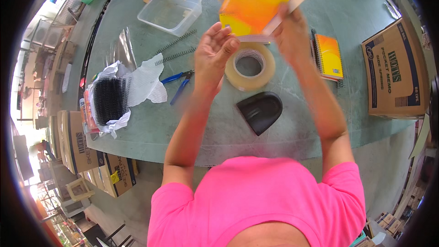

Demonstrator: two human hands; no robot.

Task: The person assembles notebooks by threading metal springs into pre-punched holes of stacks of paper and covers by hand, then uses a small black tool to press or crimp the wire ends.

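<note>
My right hand (292, 36) is closed on a yellow and orange memo pad (258, 2), lifted and tilted over the table, slightly blurred. Its white page edge faces me. My left hand (214, 50) is raised left of the pad, fingers apart and lightly curled, holding nothing I can see. Partly covered by the lifted pad, another yellow pad (240, 28) lies on the table. Just below my hands is a wide roll of clear tape (266, 75). A rounded black object (261, 112) lies nearer me. Spiral-bound notebooks (329, 55) are stacked right of my right hand.
Blue-handled pliers (180, 84) and loose black wire spirals (176, 56) lie left of my left hand. Farther left, a bundle of black spirals (109, 100) rests on crumpled white paper. A clear plastic container (171, 11) stands behind. A cardboard box (395, 73) stands right.
</note>
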